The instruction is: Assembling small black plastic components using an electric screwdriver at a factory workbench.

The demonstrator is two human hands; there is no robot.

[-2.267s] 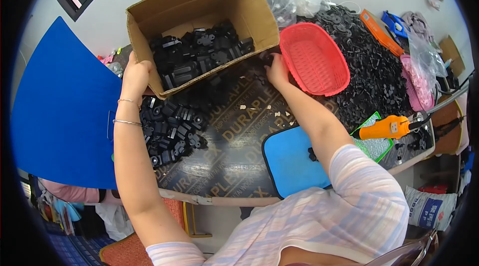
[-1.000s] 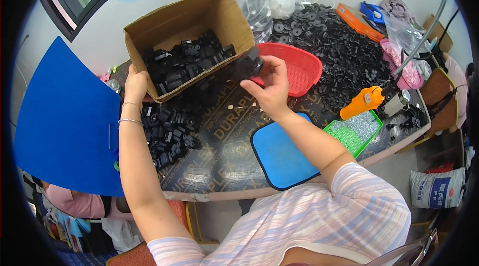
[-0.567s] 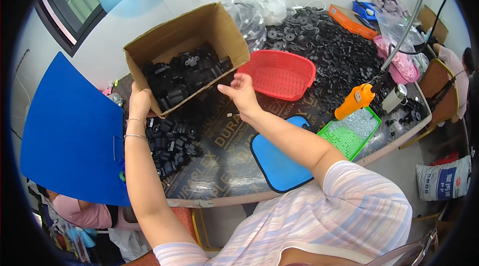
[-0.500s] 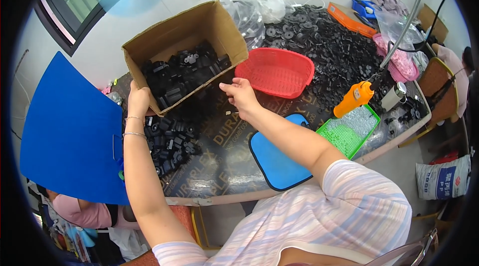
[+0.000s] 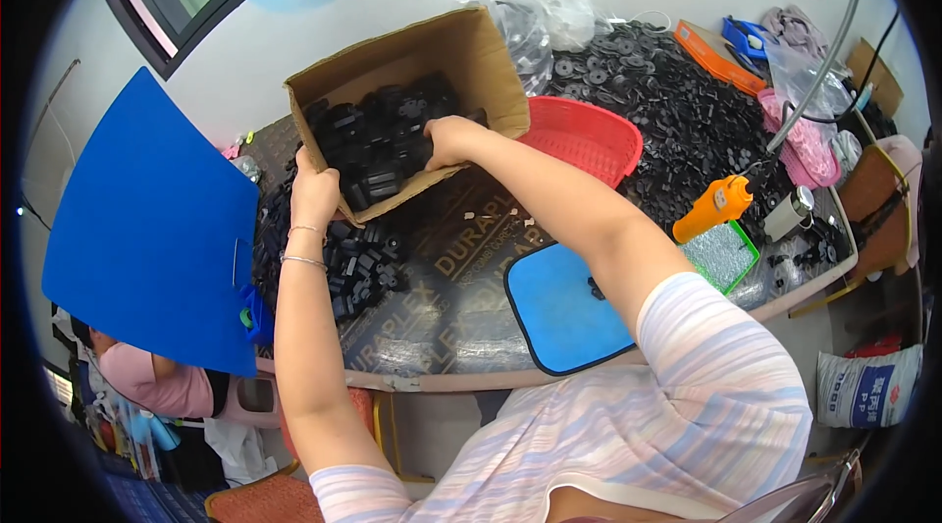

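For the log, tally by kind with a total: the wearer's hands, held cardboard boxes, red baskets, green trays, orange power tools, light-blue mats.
Hands: 2 (left hand, right hand)
Cardboard box: 1
Red basket: 1
Green tray: 1
Orange power tool: 1
Light-blue mat: 1
Total: 7

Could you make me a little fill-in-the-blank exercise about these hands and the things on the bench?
1. The left hand grips the edge of a box made of ____.
2. The right hand is at the box's mouth, by parts coloured ____.
3. The basket beyond the right forearm is ____.
4. The tray by the orange tool has a ____ rim.

Missing words: cardboard; black; red; green.
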